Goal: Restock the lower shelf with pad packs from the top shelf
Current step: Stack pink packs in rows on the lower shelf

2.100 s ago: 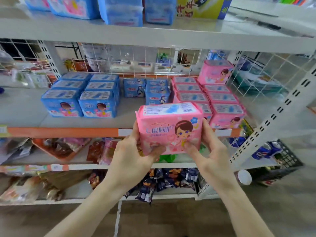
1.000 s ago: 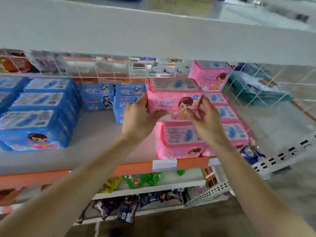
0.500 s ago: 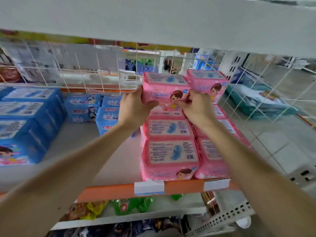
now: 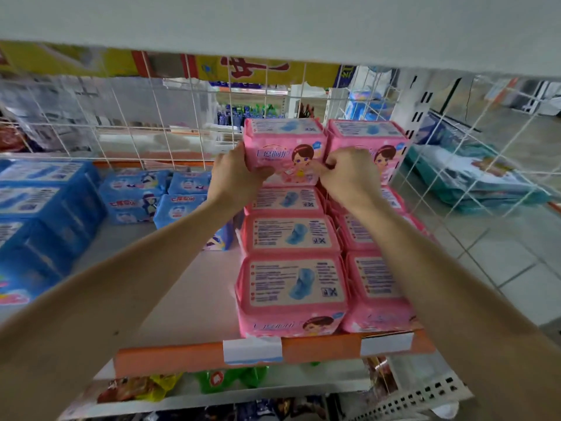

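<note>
A pink pad pack (image 4: pixel 283 147) with a cartoon girl on its front sits on top of the rear of the left pink row on the lower shelf (image 4: pixel 194 302). My left hand (image 4: pixel 235 177) grips its left end and my right hand (image 4: pixel 346 174) pinches its lower right corner. Beside it on the right stands a second raised pink pack (image 4: pixel 368 138). Several more pink packs (image 4: pixel 293 282) lie in two rows down to the orange shelf edge (image 4: pixel 170 358). The top shelf's white underside (image 4: pixel 273 22) fills the upper view; its packs are hidden.
Blue pad packs (image 4: pixel 39 208) are stacked at the left of the shelf, smaller blue ones (image 4: pixel 136 192) in the middle rear. A white wire grid (image 4: pixel 151 117) backs the shelf and another closes its right side. Snack bags lie on the shelves below.
I carried the pink pack from in front of the shelf to the back of the left pink row and set it on top. The camera moved closer under the top shelf.
</note>
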